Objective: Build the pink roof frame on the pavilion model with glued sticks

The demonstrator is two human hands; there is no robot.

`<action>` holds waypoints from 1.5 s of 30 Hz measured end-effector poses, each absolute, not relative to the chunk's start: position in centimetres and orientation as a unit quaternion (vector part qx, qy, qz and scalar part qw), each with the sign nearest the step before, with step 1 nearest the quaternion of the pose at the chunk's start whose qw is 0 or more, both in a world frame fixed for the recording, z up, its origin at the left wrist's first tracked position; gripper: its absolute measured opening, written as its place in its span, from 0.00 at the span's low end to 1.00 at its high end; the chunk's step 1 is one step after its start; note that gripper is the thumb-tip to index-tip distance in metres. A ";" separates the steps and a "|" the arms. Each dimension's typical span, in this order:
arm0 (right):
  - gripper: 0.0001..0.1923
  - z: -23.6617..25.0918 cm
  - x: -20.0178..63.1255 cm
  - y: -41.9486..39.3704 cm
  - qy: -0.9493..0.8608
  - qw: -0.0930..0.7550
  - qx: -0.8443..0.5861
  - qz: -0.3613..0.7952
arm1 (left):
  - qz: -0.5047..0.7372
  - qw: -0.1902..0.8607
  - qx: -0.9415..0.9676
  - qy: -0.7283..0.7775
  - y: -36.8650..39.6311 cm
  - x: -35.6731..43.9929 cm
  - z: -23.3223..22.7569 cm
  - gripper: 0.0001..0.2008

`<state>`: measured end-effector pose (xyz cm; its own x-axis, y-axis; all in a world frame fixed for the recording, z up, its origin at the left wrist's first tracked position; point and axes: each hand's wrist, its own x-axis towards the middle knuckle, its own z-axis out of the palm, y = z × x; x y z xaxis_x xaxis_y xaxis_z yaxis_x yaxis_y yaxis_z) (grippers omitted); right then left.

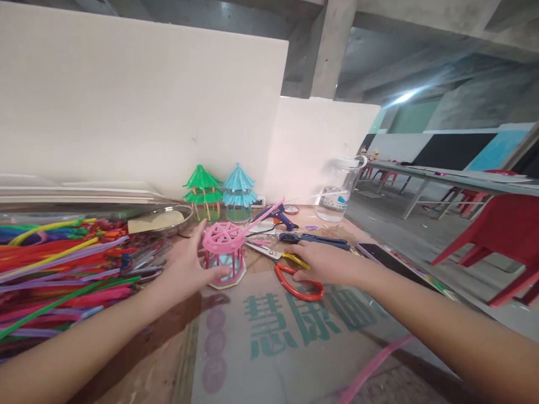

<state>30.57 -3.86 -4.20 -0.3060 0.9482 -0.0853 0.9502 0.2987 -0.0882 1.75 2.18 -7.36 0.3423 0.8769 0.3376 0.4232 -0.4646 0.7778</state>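
Observation:
My left hand (188,266) wraps around a small pink pavilion model (224,251) with a blue base, standing on the cardboard sheet (278,342). A pink pipe cleaner (266,214) sticks up and to the right from the model's roof. My right hand (325,261) lies on the red-and-yellow-handled scissors (291,274), fingers over the handles. The scissors' blades point left toward the model.
A heap of colourful pipe cleaners (59,264) fills the left. Green (202,192) and blue (238,192) pavilion models stand by the white wall. A blue glue gun (278,216), a clear jug (341,188), a metal tray (162,220) and red chairs (501,235) are around.

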 end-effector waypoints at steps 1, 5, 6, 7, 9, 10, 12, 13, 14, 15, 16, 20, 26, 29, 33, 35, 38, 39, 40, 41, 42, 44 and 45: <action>0.31 -4.7 30.5 -3.9 0.807 -0.005 0.587 -0.058 | 0.389 0.299 0.771 0.407 2.1 1.7 -7.9 0.54; 0.37 -5.9 30.0 -4.1 0.789 -0.024 0.612 -0.042 | 0.381 0.293 0.795 0.372 1.7 2.0 -9.0 0.43; 0.38 -5.9 29.9 -4.2 0.786 -0.024 0.617 -0.036 | 0.386 0.283 0.797 0.369 1.7 2.0 -9.1 0.41; 0.39 -5.8 30.0 -4.4 0.783 -0.026 0.621 -0.032 | 0.388 0.273 0.799 0.369 1.7 2.0 -9.2 0.39; 0.40 -5.7 30.5 -5.1 0.771 -0.036 0.635 -0.030 | 0.398 0.258 0.794 0.380 1.6 1.8 -9.3 0.36; 0.39 -5.7 31.0 -5.5 0.762 -0.046 0.645 -0.031 | 0.401 0.258 0.789 0.387 1.6 1.8 -9.5 0.35; 0.33 -6.1 32.5 -6.4 0.743 -0.075 0.664 -0.025 | 0.407 0.266 0.777 0.400 1.7 1.6 -9.8 0.34; 0.29 -6.4 33.3 -6.8 0.740 -0.096 0.666 -0.011 | 0.411 0.272 0.772 0.402 1.7 1.6 -10.0 0.33; 0.26 -6.9 34.1 -7.2 0.737 -0.121 0.665 0.003 | 0.416 0.277 0.767 0.403 1.7 1.6 -10.1 0.32; 0.24 -7.3 34.8 -7.6 0.736 -0.156 0.659 0.019 | 0.420 0.281 0.763 0.403 1.7 1.6 -10.1 0.32; 0.22 -7.8 35.4 -8.0 0.733 -0.199 0.649 0.031 | 0.424 0.285 0.759 0.404 1.6 1.7 -10.1 0.32; 0.13 -8.0 35.1 -8.8 0.720 -0.316 0.618 0.012 | 0.427 0.287 0.753 0.410 1.0 1.8 -9.4 0.33; 0.14 -5.3 30.4 -6.7 0.795 -0.325 0.511 0.014 | 0.413 0.262 0.771 0.409 0.5 1.5 -9.1 0.32; 0.12 -5.7 29.1 -4.6 0.813 -0.337 0.470 0.071 | 0.414 0.257 0.776 0.401 0.4 1.5 -9.1 0.30; 0.15 -7.3 28.9 -2.8 0.815 -0.326 0.458 0.137 | 0.405 0.261 0.779 0.401 0.0 1.7 -8.8 0.29; 0.16 -7.8 29.2 -2.7 0.815 -0.312 0.459 0.165 | 0.404 0.257 0.783 0.397 -0.1 1.9 -8.6 0.29; 0.16 -7.8 29.5 -3.1 0.814 -0.297 0.457 0.202 | 0.403 0.249 0.792 0.386 -0.2 2.0 -8.4 0.28; 0.16 -7.7 29.5 -3.2 0.813 -0.292 0.457 0.210 | 0.402 0.247 0.795 0.382 -0.3 2.1 -8.3 0.27; 0.16 -7.6 29.5 -3.4 0.812 -0.287 0.459 0.217 | 0.402 0.246 0.797 0.378 -0.3 2.1 -8.1 0.27; 0.16 -7.6 29.5 -3.5 0.811 -0.281 0.461 0.224 | 0.403 0.244 0.797 0.376 -0.4 2.1 -8.1 0.27; 0.16 -7.5 29.4 -3.7 0.810 -0.275 0.464 0.230 | 0.404 0.243 0.798 0.376 -0.4 2.1 -8.0 0.27; 0.15 -7.5 29.3 -3.9 0.807 -0.265 0.471 0.239 | 0.405 0.241 0.798 0.376 -0.6 2.2 -7.9 0.27; 0.15 -7.5 29.2 -3.9 0.806 -0.260 0.473 0.241 | 0.404 0.243 0.798 0.375 -0.7 2.2 -7.8 0.28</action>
